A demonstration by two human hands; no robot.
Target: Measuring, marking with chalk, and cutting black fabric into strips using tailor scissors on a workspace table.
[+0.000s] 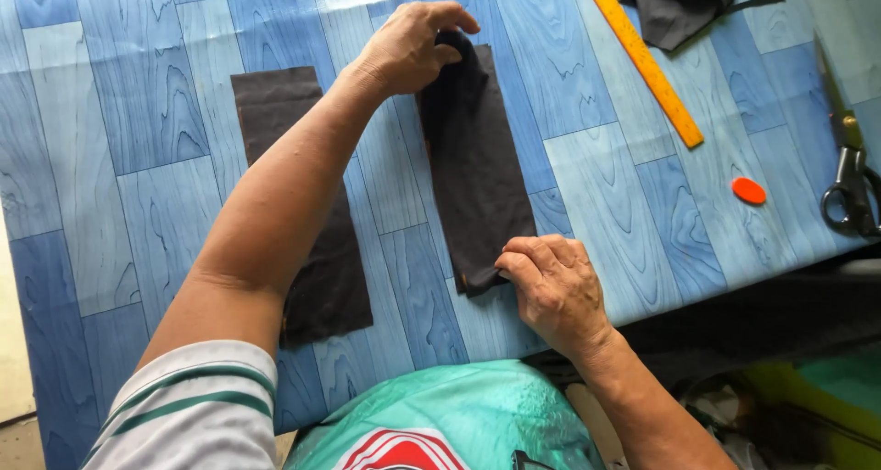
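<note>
Two dark cloth strips on the bench (110, 112), both matte, thin, rectangular. The worked strip (477, 172) lies mid-bench, long axis running near to far, tilted slightly so the near end sits further right than the far end. Left hand (410, 48) pinches the far end, fingers curled over the cloth, which bunches into a rounded fold there. Right hand (551, 286) pinches the near right corner between thumb and fingertips; that edge is lifted a little, a hint of orange showing underneath. Second strip (298, 204) lies flat to the left, roughly parallel, well apart from the first, partly under the left forearm. Bench surface is glossy blue wood-grain plank pattern. Yellow ruler (642, 57) lies diagonally at far right, long and flat. Small orange oval disc (749, 191) sits near the right edge, scissors (849, 181) just beyond it, metal, handles toward the near side. More dark cloth (679, 2) at the far right corner.
</note>
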